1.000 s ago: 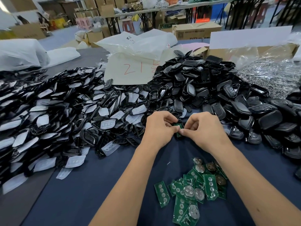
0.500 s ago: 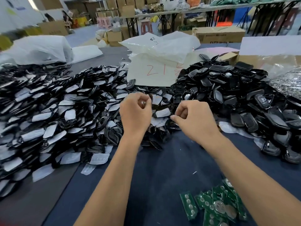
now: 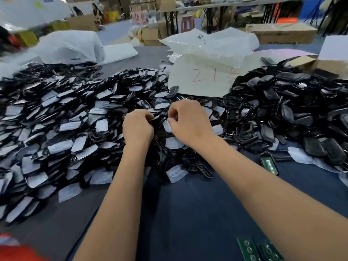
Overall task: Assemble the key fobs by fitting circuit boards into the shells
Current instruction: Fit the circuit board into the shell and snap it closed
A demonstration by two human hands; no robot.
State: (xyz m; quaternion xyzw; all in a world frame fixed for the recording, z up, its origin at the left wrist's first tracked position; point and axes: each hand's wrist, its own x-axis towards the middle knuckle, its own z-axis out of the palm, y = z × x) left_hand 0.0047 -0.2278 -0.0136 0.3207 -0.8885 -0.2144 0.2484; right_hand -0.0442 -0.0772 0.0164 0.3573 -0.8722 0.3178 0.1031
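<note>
Head view: both hands in the shell pile

Shell frames with white film are heaped from 9 to 12 o'clock on the dark cloth. Both hands are at centre, on the pile's near edge. Left hand has curled fingers dug into the pile; cannot tell what it grips. Right hand is just beside it, thumb and forefinger pinching a small piece; blurred, probably a film tab. One shell with a green board fitted lies at 3 o'clock, apart from the hands. Loose circuit boards are at 5 o'clock, by the bottom edge. Black shell backs are piled at 2 o'clock. White bag marked in red sits at 12 o'clock.
</note>
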